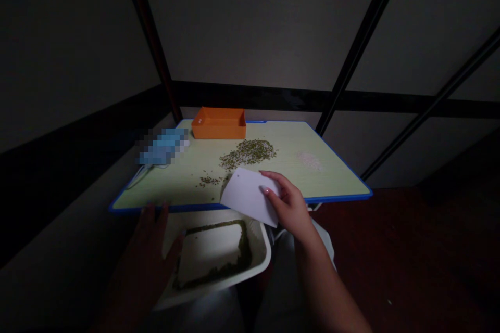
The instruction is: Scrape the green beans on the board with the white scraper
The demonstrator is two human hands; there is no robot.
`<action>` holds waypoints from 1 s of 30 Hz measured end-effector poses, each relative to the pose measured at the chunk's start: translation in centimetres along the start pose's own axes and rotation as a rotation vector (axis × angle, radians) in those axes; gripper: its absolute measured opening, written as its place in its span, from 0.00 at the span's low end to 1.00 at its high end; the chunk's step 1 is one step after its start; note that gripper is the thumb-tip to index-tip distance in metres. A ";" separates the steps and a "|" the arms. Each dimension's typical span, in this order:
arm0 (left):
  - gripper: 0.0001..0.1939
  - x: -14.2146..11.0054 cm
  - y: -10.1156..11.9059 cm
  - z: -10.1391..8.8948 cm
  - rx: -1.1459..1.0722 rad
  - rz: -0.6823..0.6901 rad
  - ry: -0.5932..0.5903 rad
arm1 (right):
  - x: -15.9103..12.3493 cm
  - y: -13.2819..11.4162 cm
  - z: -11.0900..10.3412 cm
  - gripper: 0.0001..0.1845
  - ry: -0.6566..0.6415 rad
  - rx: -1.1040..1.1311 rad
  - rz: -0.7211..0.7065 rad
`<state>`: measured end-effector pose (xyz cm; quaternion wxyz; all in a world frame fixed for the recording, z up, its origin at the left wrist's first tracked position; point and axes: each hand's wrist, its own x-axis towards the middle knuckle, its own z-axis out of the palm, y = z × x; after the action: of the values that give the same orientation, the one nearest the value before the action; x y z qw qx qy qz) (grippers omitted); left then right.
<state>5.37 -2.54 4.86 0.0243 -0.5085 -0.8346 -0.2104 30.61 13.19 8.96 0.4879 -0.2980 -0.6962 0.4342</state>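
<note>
My right hand [292,208] pinches a white paper card [250,192] between thumb and fingers, tilted over the table's front edge. A small dark speck lies on the card. Just beyond it, a loose heap of small green-brown beans or seeds [253,151] spreads over the table, with a smaller scatter [210,180] to the left. In shadow, my left hand [152,244] has its fingers apart, over the left side of a white basin [262,255] and near the table edge. Similar green grains line the basin's floor edges.
An orange open box [219,131] stands at the back of the pale table [172,187], which has a blue rim. A blurred blue item [164,145] with a white cord lies at the left. Pale small grains [308,160] lie at the right. Walls rise behind.
</note>
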 end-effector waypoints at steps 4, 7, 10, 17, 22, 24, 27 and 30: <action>0.42 0.0 -0.2 0.1 0.000 0.002 0.003 | 0.1 0.0 -0.7 0.16 0.023 0.002 -0.036; 0.42 0.0 -0.2 0.2 -0.003 0.001 0.003 | 0.6 0.5 -1.7 0.16 0.202 -0.055 -0.054; 0.42 -0.1 -0.3 0.3 0.005 0.012 0.009 | 1.3 1.2 -2.7 0.17 0.363 -0.141 -0.060; 0.42 -0.1 -0.7 0.5 0.012 0.026 0.024 | 2.4 2.2 -2.5 0.17 0.372 -0.202 -0.086; 0.41 -0.2 -0.6 0.6 0.016 0.037 0.032 | 3.3 2.2 -1.3 0.17 0.320 -0.192 -0.078; 0.41 -0.2 -0.5 0.6 0.012 0.032 0.035 | 3.6 2.2 -1.0 0.17 0.304 -0.174 -0.080; 0.41 -0.3 -0.5 0.5 0.001 0.028 0.033 | 3.9 2.1 -0.7 0.16 0.289 -0.151 -0.075; 0.40 -0.3 -0.7 0.6 -0.007 0.037 0.032 | 4.0 2.0 -0.7 0.16 0.276 -0.135 -0.055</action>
<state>5.05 -2.84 4.04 0.0396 -0.5206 -0.8237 -0.2209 29.82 17.69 8.94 0.5695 -0.3680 -0.6580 0.3277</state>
